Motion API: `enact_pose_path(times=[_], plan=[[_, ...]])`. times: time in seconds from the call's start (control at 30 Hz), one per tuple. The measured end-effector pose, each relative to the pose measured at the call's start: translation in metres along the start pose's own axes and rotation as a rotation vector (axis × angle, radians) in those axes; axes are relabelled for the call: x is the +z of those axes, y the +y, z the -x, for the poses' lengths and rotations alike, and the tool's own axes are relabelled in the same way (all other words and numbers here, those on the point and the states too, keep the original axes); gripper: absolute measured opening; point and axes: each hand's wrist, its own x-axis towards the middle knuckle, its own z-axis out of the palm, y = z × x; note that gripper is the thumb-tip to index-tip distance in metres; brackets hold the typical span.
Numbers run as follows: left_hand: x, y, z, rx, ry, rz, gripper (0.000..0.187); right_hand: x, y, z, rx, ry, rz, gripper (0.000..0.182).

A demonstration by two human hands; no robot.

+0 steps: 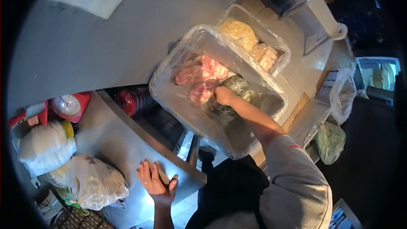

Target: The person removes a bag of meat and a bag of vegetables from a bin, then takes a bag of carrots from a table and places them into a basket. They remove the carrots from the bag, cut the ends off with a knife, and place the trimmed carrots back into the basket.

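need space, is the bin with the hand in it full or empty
Partly filled: meat and a greenish bag lie in the bin, with room beside them.

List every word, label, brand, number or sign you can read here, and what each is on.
No text is readable.
Red marking on the right sleeve: too small.
Dial face of the scale: too blurred.
Dark print on the white bag: too blurred.
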Motion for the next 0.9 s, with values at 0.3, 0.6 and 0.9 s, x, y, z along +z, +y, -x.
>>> enact_pose_path(times=[0.3,0.6,0.9], plan=[[0.012,-0.018,0.015,0.015,0.01,-0.028,0.068,0.025,0.01,-0.173,-0.165,0.17,0.216,0.05],[0.016,-0.042,0.055,-0.072,0.057,-0.014,0.073,0.026,0.004,-0.215,0.01,-0.243,0.285,0.048],[0.011,-0.016,0.014,-0.04,0.019,0.015,0.058,0.048,-0.025,-0.044,-0.1,-0.231,0.099,0.034]])
